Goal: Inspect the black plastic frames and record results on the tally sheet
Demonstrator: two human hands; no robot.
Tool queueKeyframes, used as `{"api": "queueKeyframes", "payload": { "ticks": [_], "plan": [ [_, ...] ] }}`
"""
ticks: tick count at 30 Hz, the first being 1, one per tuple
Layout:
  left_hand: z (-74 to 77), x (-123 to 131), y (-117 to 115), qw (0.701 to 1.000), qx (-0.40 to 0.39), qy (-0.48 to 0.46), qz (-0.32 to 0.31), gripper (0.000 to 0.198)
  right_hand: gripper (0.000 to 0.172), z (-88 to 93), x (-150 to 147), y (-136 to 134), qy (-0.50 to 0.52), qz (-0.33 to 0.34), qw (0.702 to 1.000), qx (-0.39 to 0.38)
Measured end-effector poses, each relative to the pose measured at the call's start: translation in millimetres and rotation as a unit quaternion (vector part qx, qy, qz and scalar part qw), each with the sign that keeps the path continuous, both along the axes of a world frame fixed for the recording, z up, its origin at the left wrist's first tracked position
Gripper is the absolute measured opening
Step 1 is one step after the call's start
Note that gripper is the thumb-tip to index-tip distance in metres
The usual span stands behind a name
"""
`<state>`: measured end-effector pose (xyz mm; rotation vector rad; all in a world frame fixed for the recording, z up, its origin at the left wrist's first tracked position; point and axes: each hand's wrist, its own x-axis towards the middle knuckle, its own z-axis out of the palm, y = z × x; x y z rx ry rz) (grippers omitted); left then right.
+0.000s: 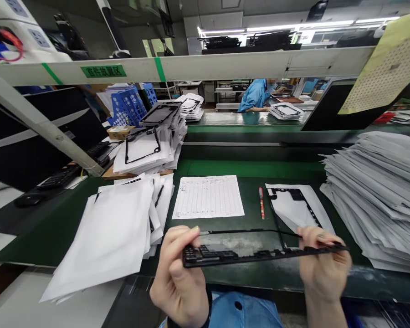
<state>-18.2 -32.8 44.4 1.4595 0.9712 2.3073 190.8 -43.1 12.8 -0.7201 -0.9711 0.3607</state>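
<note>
A thin black plastic frame (225, 260) is held up above the front of the green table, tilted so that I see it nearly edge-on. My left hand (182, 278) pinches its left end between thumb and fingers. At the other end, my right hand (323, 262) grips the frame, with the fingers over its far side. Behind the right hand, a similar black frame (289, 193) lies on a white sheet (316, 200). Beyond the held frame are a printed form (210, 196) with a grid and a red marker pen (261, 202).
Loose white sleeves (112, 223) with dark parts among them lie at the left. Behind them rises another pile (143, 152) topped with black frames. A tall stack of white sleeves (389, 196) stands at right. A metal rail (225, 66) crosses above. A person in blue (254, 95) sits beyond.
</note>
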Motion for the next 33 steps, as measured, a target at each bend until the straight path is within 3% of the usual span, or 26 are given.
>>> {"api": "queueKeyframes", "payload": {
  "ticks": [4,8,14,20,23,25,26,27,29,31,33],
  "plan": [
    [-2.1,1,2,0.997,-0.007,-0.075,0.009,0.036,0.028,38.2,-3,-11,-0.097,-0.006,0.992,0.076],
    [-1.0,3,5,0.993,-0.014,-0.113,0.017,0.039,0.031,57.6,-11,-18,-0.095,-0.010,0.992,0.076],
    [-5.0,1,3,0.991,-0.054,-0.122,0.007,0.042,0.039,62.8,-16,-16,-0.103,-0.020,0.991,0.081],
    [-9.1,-2,0,0.988,-0.070,-0.134,-0.012,0.041,0.030,63.8,-15,-11,-0.107,-0.018,0.991,0.076],
    [-10.0,-1,2,0.990,-0.062,-0.126,-0.013,0.042,0.024,57.3,-12,-10,-0.114,-0.008,0.990,0.080],
    [-11.4,1,5,0.992,-0.047,-0.114,0.013,0.031,0.019,49.1,-9,-10,-0.118,-0.012,0.988,0.097],
    [-12.1,3,6,0.993,-0.035,-0.098,0.046,0.022,0.015,44.9,-8,-11,-0.125,-0.023,0.986,0.109],
    [-12.5,5,7,0.993,-0.019,-0.070,0.088,0.024,0.010,41.4,-7,-12,-0.140,-0.042,0.981,0.125],
    [-11.5,7,6,0.988,0.013,0.036,0.150,0.053,0.006,38.4,-8,-14,-0.215,-0.079,0.961,0.153],
    [-6.8,9,2,0.976,0.033,0.187,0.105,0.049,0.014,42.3,-13,-15,-0.333,-0.084,0.926,0.159],
    [1.6,8,-3,0.954,0.053,0.294,-0.025,0.029,0.020,50.9,-20,-14,-0.435,-0.060,0.887,0.143]
  ]
}}
